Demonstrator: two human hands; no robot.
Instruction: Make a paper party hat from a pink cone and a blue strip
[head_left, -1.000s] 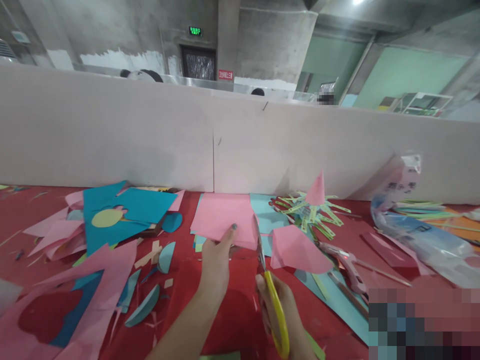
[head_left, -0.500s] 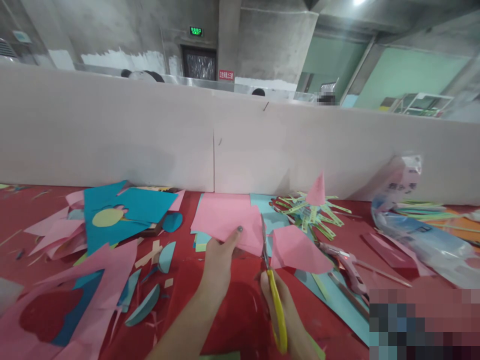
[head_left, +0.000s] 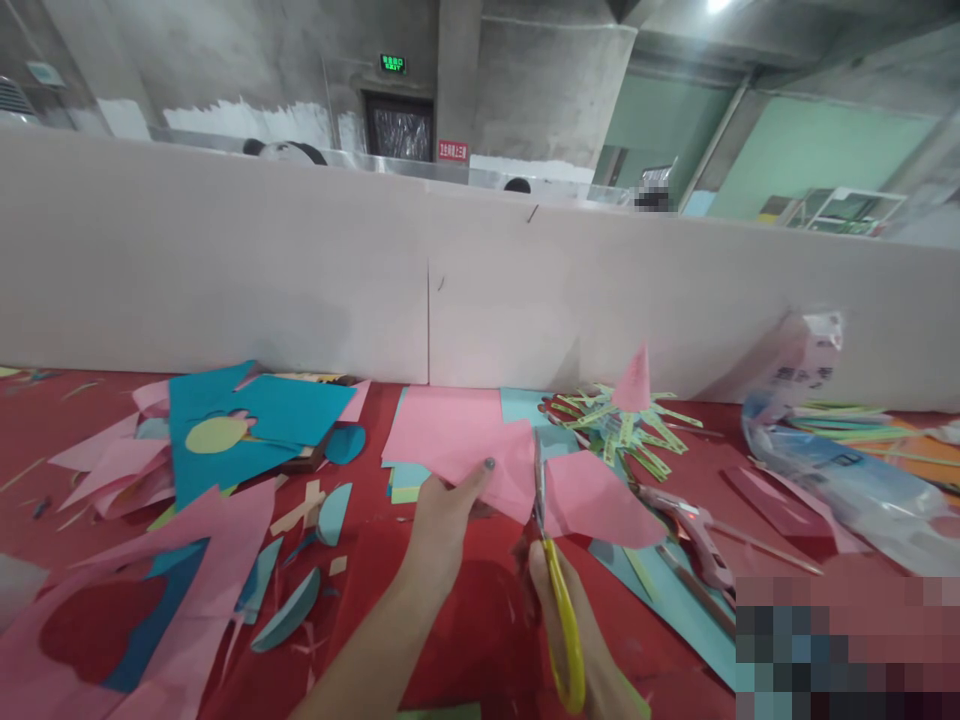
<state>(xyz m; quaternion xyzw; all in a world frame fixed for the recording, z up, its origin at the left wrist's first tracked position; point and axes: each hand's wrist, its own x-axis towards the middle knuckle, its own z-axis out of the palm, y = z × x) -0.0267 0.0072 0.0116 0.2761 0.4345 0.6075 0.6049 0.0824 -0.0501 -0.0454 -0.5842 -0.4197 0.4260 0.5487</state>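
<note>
My left hand (head_left: 450, 505) pinches a sheet of pink paper (head_left: 514, 470), its thumb lying on top and the other fingers hidden beneath. In my right hand (head_left: 551, 590) are scissors with yellow handles (head_left: 564, 625). Their blades point away from me and stand at the right edge of the held paper. Just right of the blades lies another pink paper piece (head_left: 596, 495). Behind the held paper rests more pink paper (head_left: 450, 405), over light blue and green sheets.
A pink paper cone (head_left: 634, 380) stands on green paper strips at the right, near a pink glue gun (head_left: 697, 535). Blue paper (head_left: 277, 410) and cut scraps cover the left. A plastic bag (head_left: 847, 480) lies far right. A white partition (head_left: 300, 270) borders the red table.
The scissors and my right hand have shifted slightly right. My left hand has moved a little right with the pink paper, which has turned slightly.
</note>
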